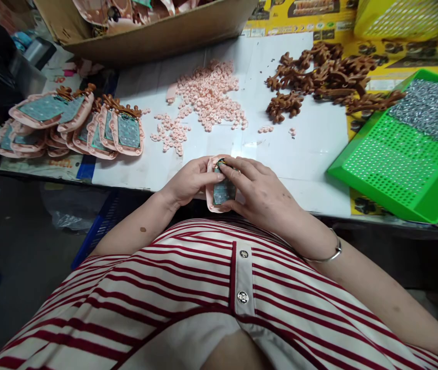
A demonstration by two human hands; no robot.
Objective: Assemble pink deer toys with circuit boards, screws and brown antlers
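Note:
A pink plastic casing (224, 192) with a green circuit board inside is held at the table's front edge. My left hand (190, 180) grips its left side, thumb lying over the board's upper part. On the right side my right hand (259, 190) holds the same casing, its fingertips on the upper end and its thumb near the lower edge. Small pink ring-like parts (213, 92) lie in a loose pile beyond my hands. Brown branch-shaped plastic parts (326, 72) are heaped farther right.
Similar casings with boards (128, 133) are stacked at the left. A cardboard box (157, 38) of pink parts stands at the back. At the right, a green basket (396, 169) holds many small metal pieces (430, 110); a yellow basket (407, 20) is behind it.

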